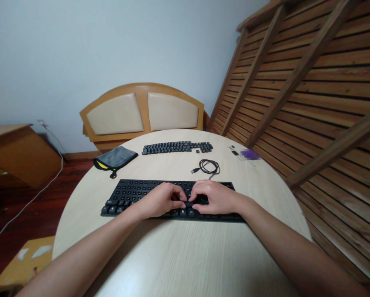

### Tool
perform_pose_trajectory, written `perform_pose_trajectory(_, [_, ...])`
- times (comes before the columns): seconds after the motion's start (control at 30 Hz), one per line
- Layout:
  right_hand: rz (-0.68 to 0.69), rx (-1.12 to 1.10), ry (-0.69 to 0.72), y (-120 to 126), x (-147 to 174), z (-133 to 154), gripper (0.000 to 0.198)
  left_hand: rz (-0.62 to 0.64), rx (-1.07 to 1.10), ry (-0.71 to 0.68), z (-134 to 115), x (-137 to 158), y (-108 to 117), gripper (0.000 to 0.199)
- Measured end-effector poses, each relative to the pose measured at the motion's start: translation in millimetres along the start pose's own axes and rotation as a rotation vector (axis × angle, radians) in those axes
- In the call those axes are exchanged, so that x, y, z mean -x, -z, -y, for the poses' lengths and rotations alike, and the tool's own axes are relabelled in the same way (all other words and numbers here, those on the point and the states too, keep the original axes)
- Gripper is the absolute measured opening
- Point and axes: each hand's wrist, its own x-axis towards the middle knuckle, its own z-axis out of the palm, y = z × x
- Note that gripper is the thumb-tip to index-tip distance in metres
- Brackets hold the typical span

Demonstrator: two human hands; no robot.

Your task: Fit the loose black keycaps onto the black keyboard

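A black keyboard (pixel 132 190) lies across the near half of the round table. Caps cover its lowest rows at the left and middle, while the upper rows show bare key sockets. Over its right-middle part, my left hand (pixel 160 201) and my right hand (pixel 217 198) meet fingertip to fingertip. Between them is a wide black keycap (pixel 189 204), pinched at its left end by my left thumb and fingers and at its right end by my right ones. Whether it is seated on the board or just above it, I cannot tell. Both hands hide the keys beneath.
Loose black keycaps (pixel 169 147) lie in rows at the table's (pixel 185 264) far side. Behind the keyboard sits a coiled USB cable (pixel 208 166). A grey cloth (pixel 116 157) with yellow lining is at left; a blurred purple item (pixel 250 154) and small tools (pixel 235 153) are at right.
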Motion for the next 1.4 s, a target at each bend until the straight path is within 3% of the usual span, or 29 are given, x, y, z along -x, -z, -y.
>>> perform_pose_trajectory(0.37, [0.012, -0.005, 0.014, 0, 0, 1, 0.011, -0.022, -0.193, -0.004, -9, 3, 0, 0.010])
perform_pose_trajectory(0.57, [0.027, -0.003, -0.016, -1, -1, 1, 0.015, 0.077, -0.109, -0.098, 0, 2, 6, 0.019])
perform_pose_trajectory(0.93, [0.023, 0.010, -0.035, -1, 0, 0, 0.014, 0.006, -0.052, 0.115, -5, 2, 2, 0.016])
perform_pose_trajectory(1.2, [0.040, -0.012, -0.039, 0, -1, -1, 0.014, 0.013, -0.042, 0.105, -6, 2, 2, 0.018])
perform_pose_trajectory(1.4, [0.045, -0.003, -0.030, -1, 0, -2, 0.010, -0.020, -0.173, 0.113, -14, 4, 2, 0.016])
